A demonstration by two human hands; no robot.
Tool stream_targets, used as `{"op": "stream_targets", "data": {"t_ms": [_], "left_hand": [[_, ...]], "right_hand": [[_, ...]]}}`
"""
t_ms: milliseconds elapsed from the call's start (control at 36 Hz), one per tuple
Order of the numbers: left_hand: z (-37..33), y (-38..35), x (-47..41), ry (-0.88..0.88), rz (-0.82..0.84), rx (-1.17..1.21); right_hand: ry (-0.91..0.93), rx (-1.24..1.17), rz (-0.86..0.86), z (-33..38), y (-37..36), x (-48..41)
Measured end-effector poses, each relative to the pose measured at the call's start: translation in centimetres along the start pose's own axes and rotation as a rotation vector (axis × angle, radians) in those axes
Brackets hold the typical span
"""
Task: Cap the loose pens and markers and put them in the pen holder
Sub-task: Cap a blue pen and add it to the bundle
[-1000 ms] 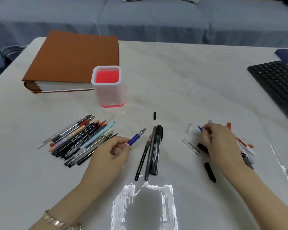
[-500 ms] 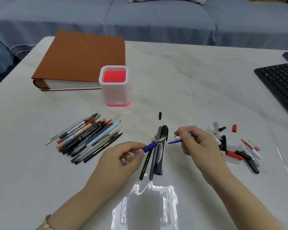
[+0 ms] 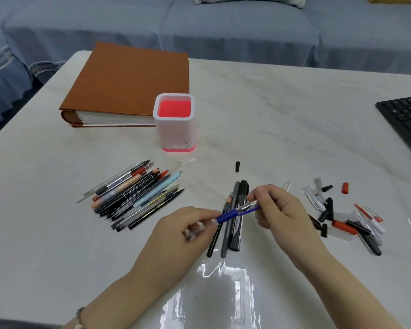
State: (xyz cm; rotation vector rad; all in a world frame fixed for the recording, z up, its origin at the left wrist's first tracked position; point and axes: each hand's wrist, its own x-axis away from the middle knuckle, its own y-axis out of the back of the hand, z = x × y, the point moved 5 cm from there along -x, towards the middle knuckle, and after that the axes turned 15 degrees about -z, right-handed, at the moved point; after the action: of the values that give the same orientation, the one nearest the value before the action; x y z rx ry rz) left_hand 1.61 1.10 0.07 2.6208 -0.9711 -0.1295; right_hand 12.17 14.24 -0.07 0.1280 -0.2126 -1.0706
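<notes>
Left grip [image 3: 188, 230]: fingers curled round the clear rear end of a blue pen [image 3: 230, 214], holding it just above the table [image 3: 282, 110].
Right grip [image 3: 281, 210]: thumb and fingers pinch a clear cap [image 3: 250, 206] at the pen's tip; how far the cap is on I cannot tell.
Blue pen: spans the gap between the two grips, slanting up from the left grip to the right one.
Under the pen: a black marker [image 3: 243, 189], a grey pen [image 3: 235, 195] and a thin pencil [image 3: 227, 202] lie side by side on the table, between the grips and just below them.
Pen holder [image 3: 176, 132]: a white square cup with a red base, upright, beyond the left grip and well apart from it.
Uncapped pens [image 3: 133, 193]: a slanted heap to the left of the left grip, near it.
Loose caps [image 3: 337, 219]: scattered black, red and clear pieces just to the right of the right grip.
Small black cap [image 3: 237, 166]: alone, beyond both grips, between them and the holder.
Brown album [image 3: 133, 81]: flat, behind the holder, touching or nearly touching it.
Keyboard [image 3: 406, 119]: black, far to the right of the right grip, at the table's edge.
</notes>
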Motion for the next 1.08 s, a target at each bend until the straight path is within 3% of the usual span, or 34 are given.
{"op": "stream_targets", "data": {"t_ms": [194,333,389,472,556,611,694,778,917,1083], "left_hand": [[-0.4,0.0,0.2,-0.106,0.030,0.004],[-0.4,-0.2,0.4,-0.040,0.014,0.064],[-0.3,-0.5,0.5,0.039,0.022,0.105],[0.5,-1.1,0.5,0.297,0.031,0.222],[1.2,-2.0,0.5,0.599,0.145,0.408],[1.0,-2.5,0.5,0.655,0.206,0.453],[0.4,-2.9,-0.3,0.482,0.200,0.348],[0.4,-2.7,-1.0,0.225,0.146,0.082],[2.5,0.9,-2.4,-0.395,-0.140,-0.638],[5.7,3.3,-2.5,-0.356,-0.239,-0.906]], "right_hand": [[0.016,-0.001,0.062,-0.3,-1.2,1.2],[0.035,0.061,-0.061,-1.2,-1.0,2.1],[0.050,0.091,-0.105,-1.3,-0.9,2.4],[0.062,0.116,-0.118,-1.2,-0.9,2.3],[0.087,0.106,-0.079,-0.9,-0.8,1.8],[0.062,0.050,-0.052,-0.9,-0.6,1.4],[-0.096,-0.149,-0.041,-1.8,-0.5,1.0],[-0.310,-0.340,-0.007,-3.4,-0.7,1.0],[-0.280,-0.015,-0.107,-4.3,1.7,-0.3],[-0.225,0.158,-0.147,-4.1,4.0,-2.3]]}}
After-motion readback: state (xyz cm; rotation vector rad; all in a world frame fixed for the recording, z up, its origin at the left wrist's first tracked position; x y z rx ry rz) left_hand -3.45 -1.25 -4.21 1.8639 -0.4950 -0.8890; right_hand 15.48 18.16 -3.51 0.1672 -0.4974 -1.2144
